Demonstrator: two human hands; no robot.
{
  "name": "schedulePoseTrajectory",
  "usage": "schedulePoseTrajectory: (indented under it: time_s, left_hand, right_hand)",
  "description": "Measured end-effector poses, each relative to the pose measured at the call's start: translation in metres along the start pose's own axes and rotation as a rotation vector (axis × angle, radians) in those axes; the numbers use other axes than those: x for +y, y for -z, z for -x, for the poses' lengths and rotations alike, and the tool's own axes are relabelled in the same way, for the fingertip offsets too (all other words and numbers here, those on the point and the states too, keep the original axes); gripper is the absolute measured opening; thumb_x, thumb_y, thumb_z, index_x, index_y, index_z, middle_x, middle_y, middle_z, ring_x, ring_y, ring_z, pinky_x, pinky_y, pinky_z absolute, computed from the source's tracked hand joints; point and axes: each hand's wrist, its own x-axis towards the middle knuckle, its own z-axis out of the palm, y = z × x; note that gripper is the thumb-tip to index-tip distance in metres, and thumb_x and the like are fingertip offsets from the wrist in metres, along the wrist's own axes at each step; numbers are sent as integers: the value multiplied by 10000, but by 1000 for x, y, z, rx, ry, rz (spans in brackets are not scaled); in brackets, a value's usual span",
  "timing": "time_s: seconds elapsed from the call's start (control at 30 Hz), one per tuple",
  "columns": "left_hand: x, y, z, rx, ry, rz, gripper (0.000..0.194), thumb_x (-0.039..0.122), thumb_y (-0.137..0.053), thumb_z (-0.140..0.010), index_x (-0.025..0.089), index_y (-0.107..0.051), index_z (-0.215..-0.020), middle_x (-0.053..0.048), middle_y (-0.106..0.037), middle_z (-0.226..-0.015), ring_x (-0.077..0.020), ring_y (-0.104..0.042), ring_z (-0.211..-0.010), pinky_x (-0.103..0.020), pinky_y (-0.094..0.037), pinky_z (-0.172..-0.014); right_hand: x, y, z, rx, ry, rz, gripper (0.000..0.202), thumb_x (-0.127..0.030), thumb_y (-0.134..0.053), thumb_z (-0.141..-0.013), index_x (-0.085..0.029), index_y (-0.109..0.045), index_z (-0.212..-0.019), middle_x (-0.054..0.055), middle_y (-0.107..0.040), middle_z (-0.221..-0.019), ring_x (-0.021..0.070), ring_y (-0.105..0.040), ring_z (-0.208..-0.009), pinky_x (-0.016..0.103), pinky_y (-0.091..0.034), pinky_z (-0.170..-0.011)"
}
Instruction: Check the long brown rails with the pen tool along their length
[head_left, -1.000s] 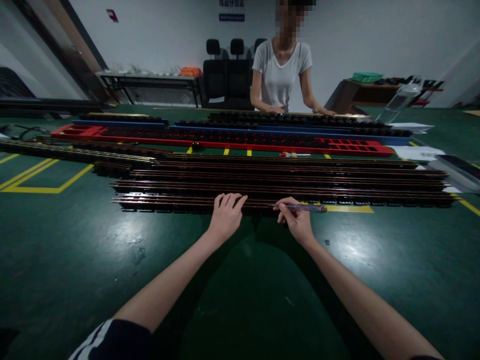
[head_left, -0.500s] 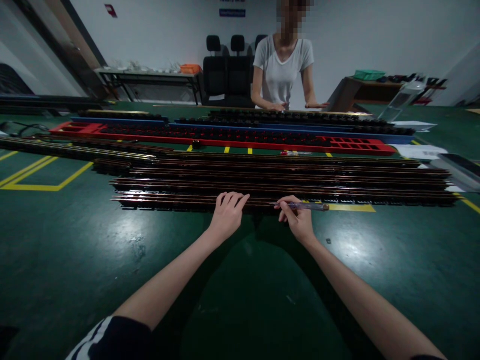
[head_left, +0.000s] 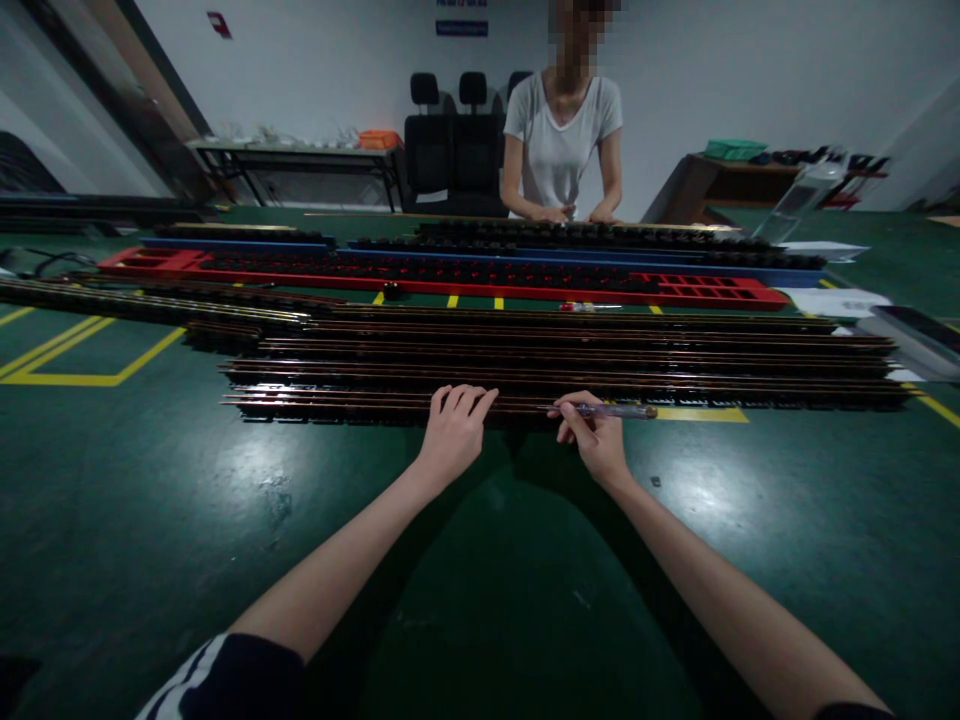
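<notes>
Long black strips with thin copper-coloured bars (head_left: 720,382) lie side by side across the green table (head_left: 495,600). My left hand (head_left: 454,432) rests on the nearest strip, fingers stretched over its edge. Nothing shows gripped in it. To its right, my right hand (head_left: 592,438) is closed around a small screwdriver (head_left: 628,411) with a clear handle. The screwdriver's thin shaft points left, along the front strip. Whether its tip touches the strip I cannot tell.
Beyond the strips lie a red slotted frame (head_left: 720,290), a blue rail (head_left: 780,273) and a second screwdriver (head_left: 577,307). Across the table stands a person in a white shirt (head_left: 564,150), hands at the far strips. Papers (head_left: 840,302) and a clear bottle (head_left: 799,200) are at the right.
The co-worker's hands have come closer together over the far strips. My own hands have barely moved, and the view has shifted very slightly.
</notes>
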Motion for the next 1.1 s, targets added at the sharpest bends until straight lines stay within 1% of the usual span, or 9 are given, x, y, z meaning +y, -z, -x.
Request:
schedulePoseTrajectory:
  time_s: [0.27, 0.4, 0.6, 0.8, 1.1]
  left_hand:
    - [0, -1, 0, 2, 8, 12, 431, 56, -391, -846, 176, -563, -1222, -93, -633, -1158, -237, -542, -1101, -453, -354, -985]
    - [-1, -2, 0, 3, 5, 18, 416, 68, -387, -854, 164, -562, -1220, -93, -634, -1151, -236, -539, -1098, -449, -348, -990]
    - [-2, -1, -1, -27, -7, 60, 425, 61, -363, -859, 163, -566, -1218, -105, -636, -1131, -243, -539, -1088, -438, -387, -945]
    - [-2, -1, -1, -33, -4, 70, 424, 62, -354, -862, 163, -568, -1214, -106, -638, -1121, -245, -539, -1084, -441, -392, -935]
    - [0, -1, 0, -9, -7, 22, 421, 54, -356, -864, 144, -566, -1219, -105, -639, -1137, -241, -540, -1092, -447, -376, -965]
  right_hand:
    - [-1, -1, 0, 24, -26, -29, 253, -433, -565, -815, -183, -588, -782, 20, -661, -658, 91, -526, -397, 219, -408, -381]
    - [0, 0, 0, 28, -29, -29, 245, -424, -567, -816, -182, -588, -784, 20, -663, -653, 91, -527, -397, 217, -404, -381]
    - [1, 1, 0, 19, -12, -6, 222, -397, -553, -833, -181, -589, -796, 22, -669, -662, 89, -527, -394, 217, -401, -384]
    - [2, 1, 1, 22, -17, 10, 232, -406, -549, -837, -181, -588, -795, 22, -673, -667, 87, -527, -394, 215, -399, -383]
    - [1, 2, 1, 109, -46, -44, 245, -426, -560, -820, -184, -575, -786, 5, -645, -596, 92, -521, -372, 211, -392, -365]
